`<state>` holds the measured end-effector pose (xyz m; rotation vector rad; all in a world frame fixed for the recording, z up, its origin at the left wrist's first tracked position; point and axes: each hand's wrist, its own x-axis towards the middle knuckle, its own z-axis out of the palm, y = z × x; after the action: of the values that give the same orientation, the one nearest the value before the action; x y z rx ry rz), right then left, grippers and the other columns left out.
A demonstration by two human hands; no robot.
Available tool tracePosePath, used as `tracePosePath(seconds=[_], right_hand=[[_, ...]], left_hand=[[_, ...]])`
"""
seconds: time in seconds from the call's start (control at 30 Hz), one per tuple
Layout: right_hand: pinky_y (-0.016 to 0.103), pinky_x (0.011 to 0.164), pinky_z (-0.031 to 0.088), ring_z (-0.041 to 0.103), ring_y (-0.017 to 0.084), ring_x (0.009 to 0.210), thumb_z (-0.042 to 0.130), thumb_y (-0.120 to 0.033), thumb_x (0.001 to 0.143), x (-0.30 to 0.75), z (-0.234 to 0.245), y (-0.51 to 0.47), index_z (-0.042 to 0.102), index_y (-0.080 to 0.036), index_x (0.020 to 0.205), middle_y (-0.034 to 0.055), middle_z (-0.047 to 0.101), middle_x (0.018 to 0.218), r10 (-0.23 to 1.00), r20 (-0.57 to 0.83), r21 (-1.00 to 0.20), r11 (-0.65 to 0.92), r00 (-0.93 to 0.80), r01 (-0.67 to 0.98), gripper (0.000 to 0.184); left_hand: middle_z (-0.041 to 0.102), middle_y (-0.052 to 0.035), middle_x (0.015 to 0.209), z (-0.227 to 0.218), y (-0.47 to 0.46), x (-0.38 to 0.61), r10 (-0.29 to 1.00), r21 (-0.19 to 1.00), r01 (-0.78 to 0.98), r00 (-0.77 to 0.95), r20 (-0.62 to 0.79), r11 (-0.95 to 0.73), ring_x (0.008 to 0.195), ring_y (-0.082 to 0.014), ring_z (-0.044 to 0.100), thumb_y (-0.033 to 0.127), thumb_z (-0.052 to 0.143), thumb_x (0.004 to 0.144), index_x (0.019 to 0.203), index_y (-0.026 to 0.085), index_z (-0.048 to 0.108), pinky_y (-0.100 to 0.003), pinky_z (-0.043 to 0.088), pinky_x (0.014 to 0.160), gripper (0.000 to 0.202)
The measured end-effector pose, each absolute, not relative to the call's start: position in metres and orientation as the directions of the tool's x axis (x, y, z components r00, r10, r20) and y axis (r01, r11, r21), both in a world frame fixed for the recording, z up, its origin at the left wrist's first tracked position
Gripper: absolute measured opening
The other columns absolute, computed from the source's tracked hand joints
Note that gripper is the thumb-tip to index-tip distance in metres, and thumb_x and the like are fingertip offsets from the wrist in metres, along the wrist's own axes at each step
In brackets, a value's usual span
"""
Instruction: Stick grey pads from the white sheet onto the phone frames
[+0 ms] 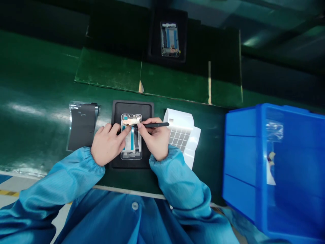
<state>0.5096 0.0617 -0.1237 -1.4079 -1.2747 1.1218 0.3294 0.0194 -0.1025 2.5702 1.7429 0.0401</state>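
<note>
at the far left a black film sheet (81, 126) lies flat on the green mat (38, 101), just beside the black tray (132, 107). next comes the left hand (108, 145), gripping nothing: its fingers are loosely curled over the tray and the forefinger (127, 130) is stretched out, its tip resting on the upper part of the phone frame (131, 149). that frame lies open side up in the middle of the tray, straight in front of the person, its copper-coloured end pointing away. from the right a thin black tool (153, 125) reaches in almost level, its tip at the top of the frame right beside the left fingertip. the right hand (156, 140) is closed round the tool in a pen-like pinch, wrist low over the tray's right edge. what sits under the tip is too small to make out. to do this well, i judge the left fingertip should pin the frame without covering the spot. the tool should be held low and light so it cannot skid across the cables running down the frame. further right a white label sheet (181, 135) with a grid of grey squares lies near the right hand, a second tray (169, 20) with another frame sits well back, and a blue bin (254, 159) stands at the far right.
</note>
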Motion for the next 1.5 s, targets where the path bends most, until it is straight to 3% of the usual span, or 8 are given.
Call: tracePosePath(seconds=[0.3, 0.5, 0.73, 1.0, 1.17, 1.27, 1.4, 1.5], right_hand=[[0.029, 0.065, 0.062, 0.07, 0.016, 0.07, 0.077, -0.033, 0.081, 0.51, -0.127, 0.063, 0.065, -0.022, 0.086, -0.0008, 0.068, 0.081, 0.997, -0.047, -0.985, -0.056, 0.056, 0.162, 0.017], [0.029, 0.065, 0.062, 0.069, 0.016, 0.069, 0.076, -0.034, 0.081, 0.509, -0.126, 0.064, 0.064, -0.023, 0.085, -0.0009, 0.068, 0.08, 0.998, -0.045, -0.987, -0.053, 0.052, 0.151, 0.017], [0.027, 0.063, 0.061, 0.069, 0.015, 0.069, 0.076, -0.032, 0.081, 0.51, -0.129, 0.063, 0.065, -0.022, 0.086, -0.0011, 0.068, 0.08, 0.998, -0.025, -0.989, -0.032, 0.056, 0.143, 0.016], [0.029, 0.064, 0.062, 0.07, 0.016, 0.07, 0.076, -0.034, 0.081, 0.51, -0.127, 0.063, 0.064, -0.022, 0.086, -0.0008, 0.069, 0.08, 0.998, -0.03, -0.989, -0.039, 0.061, 0.144, 0.017], [0.028, 0.063, 0.062, 0.07, 0.016, 0.069, 0.076, -0.033, 0.081, 0.51, -0.126, 0.063, 0.064, -0.022, 0.086, -0.001, 0.068, 0.08, 0.998, -0.028, -0.991, -0.035, 0.058, 0.13, 0.016], [0.028, 0.063, 0.062, 0.07, 0.015, 0.068, 0.076, -0.033, 0.081, 0.51, -0.126, 0.063, 0.064, -0.022, 0.086, -0.001, 0.068, 0.081, 0.998, -0.029, -0.991, -0.036, 0.058, 0.128, 0.016], [0.029, 0.064, 0.062, 0.07, 0.016, 0.069, 0.076, -0.033, 0.081, 0.51, -0.126, 0.063, 0.064, -0.022, 0.086, -0.0007, 0.068, 0.081, 0.998, -0.028, -0.991, -0.035, 0.057, 0.127, 0.017], [0.029, 0.064, 0.062, 0.069, 0.016, 0.068, 0.076, -0.035, 0.081, 0.51, -0.126, 0.063, 0.064, -0.022, 0.086, -0.0007, 0.068, 0.08, 0.998, -0.033, -0.991, -0.04, 0.057, 0.128, 0.019]], left_hand=[[0.057, -0.0124, 0.119, -0.102, 0.011, 0.304, 0.879, 0.145, 0.874, 0.474, -0.047, -0.464, 0.096, -0.0277, 0.053, 0.044, 0.053, 0.098, 0.14, 0.027, 0.057, -0.04, 0.045, 0.08, 0.046], [0.058, -0.014, 0.117, -0.102, 0.012, 0.306, 0.891, 0.146, 0.886, 0.45, -0.054, -0.439, 0.097, -0.0286, 0.055, 0.05, 0.05, 0.099, 0.144, 0.018, 0.052, -0.041, 0.048, 0.081, 0.055], [0.056, -0.012, 0.12, -0.102, 0.013, 0.303, 0.873, 0.177, 0.866, 0.484, -0.066, -0.467, 0.099, -0.0274, 0.056, 0.047, 0.051, 0.099, 0.14, 0.028, 0.057, -0.041, 0.049, 0.085, 0.046], [0.054, -0.012, 0.118, -0.094, 0.018, 0.315, 0.885, 0.114, 0.904, 0.428, -0.183, -0.413, 0.096, -0.0273, 0.056, 0.052, 0.049, 0.099, 0.152, 0.032, 0.043, -0.04, 0.048, 0.08, 0.057], [0.052, -0.012, 0.121, -0.097, 0.018, 0.302, 0.859, 0.198, 0.87, 0.484, -0.165, -0.452, 0.1, -0.0278, 0.056, 0.048, 0.053, 0.098, 0.146, 0.033, 0.051, -0.041, 0.049, 0.083, 0.05], [0.052, -0.0123, 0.126, -0.099, 0.015, 0.298, 0.856, 0.242, 0.854, 0.499, -0.134, -0.46, 0.104, -0.0284, 0.056, 0.051, 0.054, 0.097, 0.146, 0.03, 0.05, -0.042, 0.05, 0.086, 0.054], [0.056, -0.0133, 0.119, -0.098, 0.015, 0.304, 0.879, 0.181, 0.881, 0.461, -0.123, -0.437, 0.1, -0.0292, 0.056, 0.051, 0.053, 0.097, 0.15, 0.021, 0.045, -0.043, 0.05, 0.084, 0.061], [0.057, -0.013, 0.117, -0.096, 0.017, 0.306, 0.876, 0.159, 0.881, 0.466, -0.125, -0.446, 0.096, -0.0283, 0.057, 0.05, 0.056, 0.096, 0.147, 0.022, 0.049, -0.043, 0.051, 0.083, 0.059]])
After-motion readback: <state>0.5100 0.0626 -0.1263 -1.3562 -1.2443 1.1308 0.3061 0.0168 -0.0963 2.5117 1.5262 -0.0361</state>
